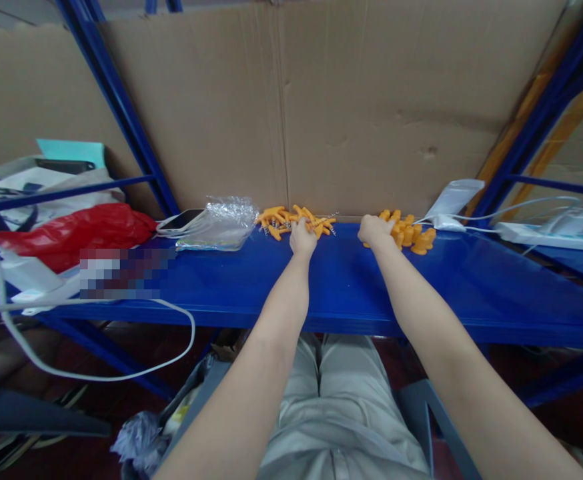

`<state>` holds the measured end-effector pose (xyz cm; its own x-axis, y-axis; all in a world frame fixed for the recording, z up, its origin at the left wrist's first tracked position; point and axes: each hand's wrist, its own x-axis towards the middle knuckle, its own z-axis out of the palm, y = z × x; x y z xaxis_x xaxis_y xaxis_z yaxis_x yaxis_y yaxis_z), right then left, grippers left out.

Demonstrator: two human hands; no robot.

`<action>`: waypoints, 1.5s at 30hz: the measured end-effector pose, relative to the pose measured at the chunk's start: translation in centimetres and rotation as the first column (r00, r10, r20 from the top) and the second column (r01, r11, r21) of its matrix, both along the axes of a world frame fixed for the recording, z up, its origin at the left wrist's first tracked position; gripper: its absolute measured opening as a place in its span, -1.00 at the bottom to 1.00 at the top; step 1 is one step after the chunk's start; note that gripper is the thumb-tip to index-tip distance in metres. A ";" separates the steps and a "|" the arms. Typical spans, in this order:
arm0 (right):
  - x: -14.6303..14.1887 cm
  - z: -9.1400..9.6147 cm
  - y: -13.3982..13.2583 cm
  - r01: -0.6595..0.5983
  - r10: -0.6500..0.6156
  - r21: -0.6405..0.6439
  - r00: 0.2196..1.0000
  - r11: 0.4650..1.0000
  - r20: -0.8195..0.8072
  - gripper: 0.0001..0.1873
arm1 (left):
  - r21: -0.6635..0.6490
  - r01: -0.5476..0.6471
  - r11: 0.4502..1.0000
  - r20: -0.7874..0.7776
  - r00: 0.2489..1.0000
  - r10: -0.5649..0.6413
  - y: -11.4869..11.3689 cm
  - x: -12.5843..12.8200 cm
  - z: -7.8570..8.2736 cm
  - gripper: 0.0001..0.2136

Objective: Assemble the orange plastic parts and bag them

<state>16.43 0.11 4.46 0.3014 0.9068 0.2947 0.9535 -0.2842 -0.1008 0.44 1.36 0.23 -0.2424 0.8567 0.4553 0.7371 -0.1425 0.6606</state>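
Note:
My left hand (302, 237) reaches into a loose pile of orange plastic pieces (274, 217), several with thin metal springs sticking out. Its fingers are bent down among them, and whether one is gripped cannot be made out. Over at the right, my right hand (373, 230) is closed at the left side of a group of stubby orange pieces (407, 233) standing close together. What its fingers hold, if anything, is hidden behind the hand. Both groups lie on the blue shelf (341, 287), near its back edge.
Left of the pile lie a clear plastic bag (226, 223), a phone (184, 220) and a red bag (86, 233). A white cable (121, 379) loops below the shelf edge. Cardboard (346, 107) walls the back. At right are a white device (449, 222) and a power strip (551, 233).

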 end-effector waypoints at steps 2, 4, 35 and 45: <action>0.1 -0.1 0.1 -0.014 0.014 -0.003 1.000 1.000 -0.009 -0.59 | 0.008 0.004 1.000 0.007 1.000 -0.004 0.2 0.0 -0.1 -0.67; 0.2 -0.3 0.4 -0.037 0.037 -0.004 0.999 0.999 -0.020 -0.61 | 0.014 0.013 1.000 0.016 1.000 -0.014 0.3 0.0 -0.1 -0.62; -2.8 -0.4 -0.9 -0.517 0.512 0.065 0.855 0.853 0.078 -0.62 | -0.011 0.053 0.999 0.086 0.995 -0.051 0.6 -0.1 -0.2 -0.43; -3.1 -2.0 0.5 -0.491 0.497 0.084 0.862 0.867 -0.099 -0.68 | 0.094 0.063 0.994 0.145 0.986 -0.076 0.9 0.3 -0.4 -0.54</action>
<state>13.34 0.56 2.46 -0.1478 0.9294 0.3383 0.9485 0.2302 -0.2179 0.71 2.21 -0.15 -0.2542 0.8315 0.4940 0.6180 -0.2533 0.7443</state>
